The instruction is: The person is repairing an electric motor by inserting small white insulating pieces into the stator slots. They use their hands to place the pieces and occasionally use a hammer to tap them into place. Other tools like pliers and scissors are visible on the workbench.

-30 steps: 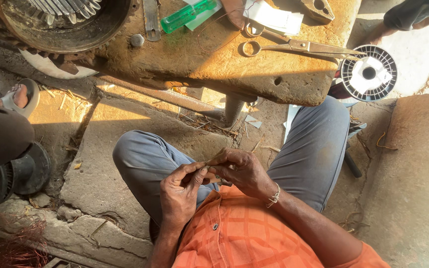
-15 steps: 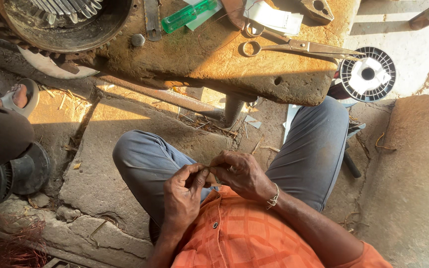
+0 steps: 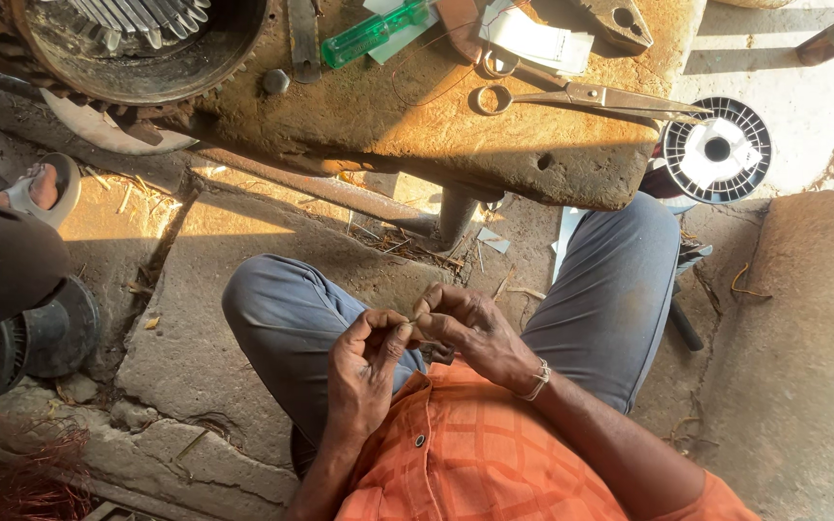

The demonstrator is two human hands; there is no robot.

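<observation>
My left hand (image 3: 364,371) and my right hand (image 3: 470,328) meet in front of my orange shirt, above my lap. The fingertips of both pinch a small thin piece (image 3: 415,333), pale and mostly hidden by the fingers; I cannot tell what it is. A bracelet (image 3: 536,381) sits on my right wrist. My knees in grey trousers (image 3: 610,289) spread out on either side below a worn wooden bench (image 3: 417,125).
On the bench lie scissors (image 3: 581,95), a green-handled screwdriver (image 3: 374,34), paper pieces (image 3: 533,39) and a motor stator (image 3: 137,39). A black wire spool (image 3: 716,150) sits at the right. Another person's sandalled foot (image 3: 36,188) is at the left, with copper wire (image 3: 12,482) below it.
My fingers have worked the small piece and closed tighter around it; less of it sticks out. The hands stay in the same place above my lap.
</observation>
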